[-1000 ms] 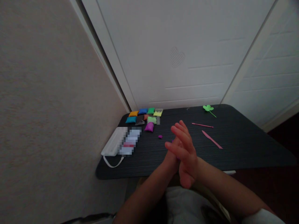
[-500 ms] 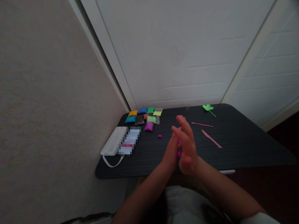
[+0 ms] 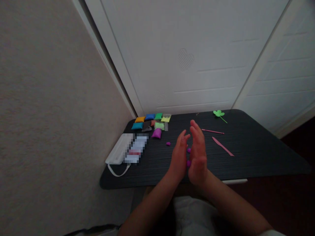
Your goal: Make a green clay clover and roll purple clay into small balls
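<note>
The left hand point(image 3: 179, 160) and right hand point(image 3: 199, 159) are facing palm to palm by the near edge of the tabletop point(image 3: 261, 157), their narrow grip holding a purple ball point(image 3: 188, 163). Colored packets point(image 3: 150, 116) are lying toward the far left corner.

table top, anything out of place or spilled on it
A purple scrap lies alone on the table, apart from the grouped packets, so it looks slightly stray. Nothing looks spilled or damaged.
</note>
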The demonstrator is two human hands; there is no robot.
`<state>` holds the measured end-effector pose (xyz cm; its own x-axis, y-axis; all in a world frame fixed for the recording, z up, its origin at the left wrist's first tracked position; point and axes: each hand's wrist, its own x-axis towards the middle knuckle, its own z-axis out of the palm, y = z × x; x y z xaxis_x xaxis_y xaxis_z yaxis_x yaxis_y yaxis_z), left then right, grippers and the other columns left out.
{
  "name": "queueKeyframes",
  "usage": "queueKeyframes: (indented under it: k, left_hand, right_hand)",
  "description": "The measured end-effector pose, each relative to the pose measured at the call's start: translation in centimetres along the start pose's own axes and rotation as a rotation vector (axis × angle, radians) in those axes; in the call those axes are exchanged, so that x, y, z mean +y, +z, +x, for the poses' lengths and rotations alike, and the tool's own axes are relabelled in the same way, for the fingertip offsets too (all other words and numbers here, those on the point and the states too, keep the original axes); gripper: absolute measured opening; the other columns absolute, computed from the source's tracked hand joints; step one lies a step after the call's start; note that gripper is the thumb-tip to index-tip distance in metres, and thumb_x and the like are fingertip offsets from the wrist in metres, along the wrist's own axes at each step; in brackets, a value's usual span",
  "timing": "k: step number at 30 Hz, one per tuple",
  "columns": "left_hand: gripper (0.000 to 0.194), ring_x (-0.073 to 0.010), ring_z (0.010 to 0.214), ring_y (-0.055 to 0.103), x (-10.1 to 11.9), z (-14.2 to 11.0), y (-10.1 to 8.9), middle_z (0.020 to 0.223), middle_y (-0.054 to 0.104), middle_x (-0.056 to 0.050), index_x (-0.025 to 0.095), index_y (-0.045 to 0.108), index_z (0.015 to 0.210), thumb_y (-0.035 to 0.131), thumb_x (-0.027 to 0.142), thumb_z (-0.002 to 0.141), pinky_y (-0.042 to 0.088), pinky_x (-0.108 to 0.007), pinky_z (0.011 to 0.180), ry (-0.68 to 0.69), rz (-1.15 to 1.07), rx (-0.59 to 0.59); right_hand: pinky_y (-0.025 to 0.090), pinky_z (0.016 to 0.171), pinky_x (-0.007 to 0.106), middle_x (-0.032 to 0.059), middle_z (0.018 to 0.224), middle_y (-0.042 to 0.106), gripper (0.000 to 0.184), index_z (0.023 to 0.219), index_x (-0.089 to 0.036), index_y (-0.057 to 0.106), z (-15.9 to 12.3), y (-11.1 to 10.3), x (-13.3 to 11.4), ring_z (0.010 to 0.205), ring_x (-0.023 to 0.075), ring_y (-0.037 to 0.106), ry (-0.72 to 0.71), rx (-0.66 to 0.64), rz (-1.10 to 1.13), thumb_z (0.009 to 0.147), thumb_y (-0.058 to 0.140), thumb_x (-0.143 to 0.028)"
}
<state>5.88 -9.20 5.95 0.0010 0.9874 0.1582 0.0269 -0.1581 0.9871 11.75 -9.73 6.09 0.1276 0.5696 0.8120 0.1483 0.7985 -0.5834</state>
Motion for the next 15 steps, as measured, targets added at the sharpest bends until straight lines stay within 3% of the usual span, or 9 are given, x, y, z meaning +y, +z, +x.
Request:
queueKeyframes:
  k: [3, 9, 15]
  left_hand:
    - [0.04, -0.0175, 0.122, 0.034, 0.0, 0.0, -0.1, 0.133, 0.037, -0.004, 0.023, 0.039, 0.122, 0.029, 0.038, 0.086, 0.026, -0.034, 0.101, 0.098, 0.093, 0.007]
    - [0.044, -0.0165, 0.121, 0.035, 0.1, 0.1, -0.3, 0.13, 0.04, -0.007, 0.02, 0.034, 0.126, 0.029, 0.039, 0.086, 0.027, -0.032, 0.101, 0.156, 0.198, 0.102]
    - [0.042, -0.0164, 0.12, 0.036, 0.3, 0.1, -0.4, 0.129, 0.041, -0.007, 0.021, 0.033, 0.125, 0.03, 0.036, 0.086, 0.026, -0.036, 0.101, 0.252, 0.284, 0.175]
  right_hand:
    - [0.022, 0.102, 0.048, 0.003, 0.139, 0.025, 0.062, 0.129, -0.024, 0.027, -0.9, 0.1, 0.0, 0.128, 0.0235, 0.022, 0.11, -0.028, 0.029, 0.081, 0.006, -0.057]
    - [0.021, 0.102, 0.05, 0.0052, 0.139, 0.024, 0.067, 0.129, -0.023, 0.027, -0.5, 0.0, -0.9, 0.128, 0.0247, 0.021, 0.046, 0.025, 0.036, 0.078, 0.006, -0.062]
    - [0.021, 0.102, 0.05, 0.0075, 0.139, 0.023, 0.063, 0.13, -0.021, 0.024, -0.8, 0.1, 0.1, 0.129, 0.0231, 0.02, 0.144, 0.025, 0.003, 0.082, 0.002, -0.055]
